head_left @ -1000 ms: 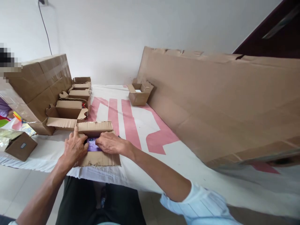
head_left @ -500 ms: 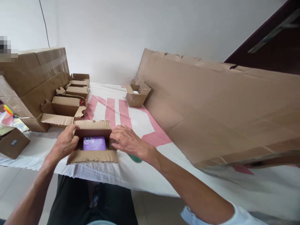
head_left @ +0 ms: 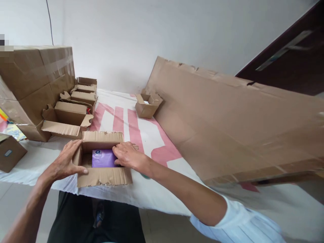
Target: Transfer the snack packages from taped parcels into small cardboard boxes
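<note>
An open cardboard box stands near the table's front edge, its flaps folded outward. Inside lies a purple soft packet with a small dark round mark at its upper left. My left hand grips the box's left end, thumb over the front flap and fingers at the back left corner. Over the right wall reaches my right hand, its fingers bent around the packet's right end. Those fingertips are partly hidden.
Several open small cartons line the left side against a large taped box. A small carton stands beside a large leaning cardboard sheet. Another small box sits at the left edge. A green item shows under my right forearm.
My right hand has moved from the box's right wall inward onto the packet. My left hand has spread along the left end, its thumb now on the front flap.
</note>
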Motion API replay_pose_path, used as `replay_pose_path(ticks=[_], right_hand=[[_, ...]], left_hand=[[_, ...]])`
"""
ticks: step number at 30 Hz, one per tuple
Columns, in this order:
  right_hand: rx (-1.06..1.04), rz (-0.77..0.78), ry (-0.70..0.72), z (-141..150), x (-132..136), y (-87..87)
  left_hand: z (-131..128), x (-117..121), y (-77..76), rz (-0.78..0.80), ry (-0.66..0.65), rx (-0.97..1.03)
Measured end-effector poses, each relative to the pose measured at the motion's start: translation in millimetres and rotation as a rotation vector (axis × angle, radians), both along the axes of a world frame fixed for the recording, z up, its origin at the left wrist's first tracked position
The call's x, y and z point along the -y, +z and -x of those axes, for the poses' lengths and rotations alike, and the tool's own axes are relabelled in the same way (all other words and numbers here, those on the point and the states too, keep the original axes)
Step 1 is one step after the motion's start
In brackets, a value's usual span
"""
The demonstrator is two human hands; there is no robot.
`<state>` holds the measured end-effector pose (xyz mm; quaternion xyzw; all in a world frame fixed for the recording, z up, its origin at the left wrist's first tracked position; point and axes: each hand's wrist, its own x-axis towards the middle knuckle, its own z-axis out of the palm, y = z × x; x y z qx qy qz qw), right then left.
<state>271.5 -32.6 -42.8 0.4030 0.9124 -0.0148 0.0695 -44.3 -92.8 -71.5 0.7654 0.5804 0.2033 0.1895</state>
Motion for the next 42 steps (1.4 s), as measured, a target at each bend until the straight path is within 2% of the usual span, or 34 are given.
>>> replay_pose_path(ticks=[4,8,10,15,18,22,25,30,34,37,42], right_hand=[[0.069,0.093,-0.067,24,-5,-1.2],[0.08,0.135,-0.076,28,-6,-3.1],[0.013,0.181,-0.121,24,-3,-4.6],[-0.352,0.351,-0.38,18,4,-7.5],[-0.42,0.441,-0.467,19,2,-5.3],[-0.346,0.483,-0.509,25,-3,-6.0],[-0.408,0.499,-0.567,29,-5,-14.3],[-0.724,0.532,-0.7,25,-6,-34.5],[-0.94,0.694,-0.684,20,-7,-44.5],[-0.96,0.74,-0.665,21,-6,-45.4],[-0.904,0.71,-0.787,28,-1,-41.4]], left_hand=[[-1,6,-10.1,0.06,0.047,-0.007],[-5,10,-13.1,0.05,0.044,0.014],[-7,11,-10.9,0.053,0.038,0.025],[-10,12,-2.1,0.048,-0.004,0.054],[-10,11,-0.4,0.045,-0.024,0.05],[-7,6,-5.7,0.071,-0.036,0.043],[-5,4,-11.2,0.041,-0.066,0.084],[-10,5,-13.8,-0.036,-0.12,0.222],[-17,12,-12.9,-0.082,-0.085,0.278],[-21,20,-11.7,-0.078,-0.061,0.285],[-24,31,-9.1,-0.053,-0.027,0.286]])
